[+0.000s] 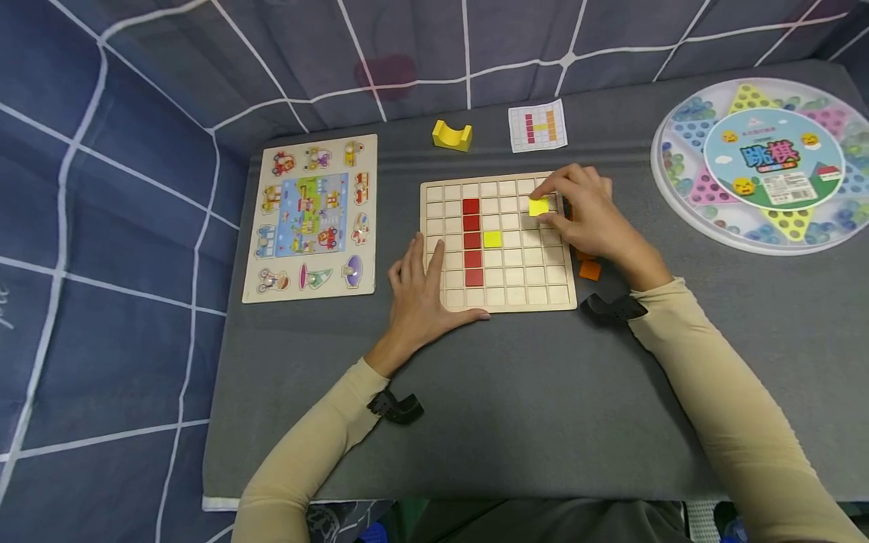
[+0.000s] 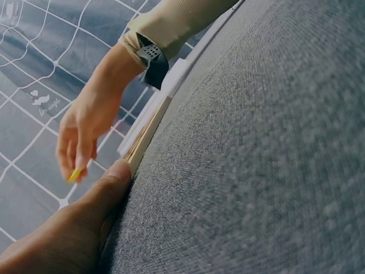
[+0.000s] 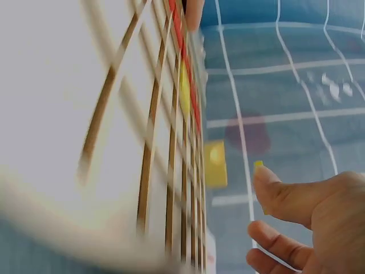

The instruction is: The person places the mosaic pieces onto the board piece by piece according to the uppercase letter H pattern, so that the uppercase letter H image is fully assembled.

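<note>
A wooden grid board (image 1: 529, 294) lies on the grey table. A column of several red square tiles (image 1: 472, 240) fills part of it, with one yellow tile (image 1: 492, 239) to the right of that column. My right hand (image 1: 589, 211) pinches another yellow tile (image 1: 538, 207) between thumb and fingers above the board's upper right; the left wrist view shows this tile (image 2: 74, 175) held clear of the surface. My left hand (image 1: 419, 302) rests spread at the board's lower left corner, its thumb along the front edge. Orange tiles (image 1: 589, 270) lie right of the board, partly hidden by my right hand.
Behind the board stand a yellow curved block (image 1: 452, 136) and a pattern card (image 1: 538, 127) with red, yellow and orange squares. To the left lies a wooden picture puzzle (image 1: 370, 226). A round Chinese checkers set (image 1: 774, 167) sits at the far right. A grid-patterned cloth (image 1: 421, 45) hangs behind.
</note>
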The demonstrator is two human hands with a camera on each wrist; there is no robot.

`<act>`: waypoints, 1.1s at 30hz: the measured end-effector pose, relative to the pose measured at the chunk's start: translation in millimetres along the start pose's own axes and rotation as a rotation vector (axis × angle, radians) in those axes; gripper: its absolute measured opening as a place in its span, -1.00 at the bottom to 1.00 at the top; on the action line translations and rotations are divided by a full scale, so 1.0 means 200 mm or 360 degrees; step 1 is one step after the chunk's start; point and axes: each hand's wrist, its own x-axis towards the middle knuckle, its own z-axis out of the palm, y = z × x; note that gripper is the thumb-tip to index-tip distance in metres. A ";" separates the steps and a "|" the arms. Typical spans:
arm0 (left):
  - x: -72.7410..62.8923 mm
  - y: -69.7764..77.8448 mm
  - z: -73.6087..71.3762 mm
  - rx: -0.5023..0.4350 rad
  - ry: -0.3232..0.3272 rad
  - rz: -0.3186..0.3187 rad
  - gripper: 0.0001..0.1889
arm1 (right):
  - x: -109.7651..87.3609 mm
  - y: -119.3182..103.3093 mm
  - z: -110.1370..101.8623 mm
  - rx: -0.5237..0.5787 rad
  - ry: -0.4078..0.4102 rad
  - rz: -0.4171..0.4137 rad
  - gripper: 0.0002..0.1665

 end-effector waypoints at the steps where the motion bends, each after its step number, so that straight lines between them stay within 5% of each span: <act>1: 0.00 0.00 0.00 0.0010 -0.0001 0.0001 0.41 | 0.01 -0.02 0.02 0.0018 -0.0019 -0.0015 -0.65; 11: -0.01 0.00 0.00 0.0036 0.0047 0.0023 0.41 | 0.02 -0.05 0.19 0.0049 -0.0170 -0.0100 -0.69; 33: 0.00 -0.01 0.00 0.0023 0.0001 0.0011 0.41 | 0.03 0.00 0.19 0.0117 -0.0241 -0.0079 -0.71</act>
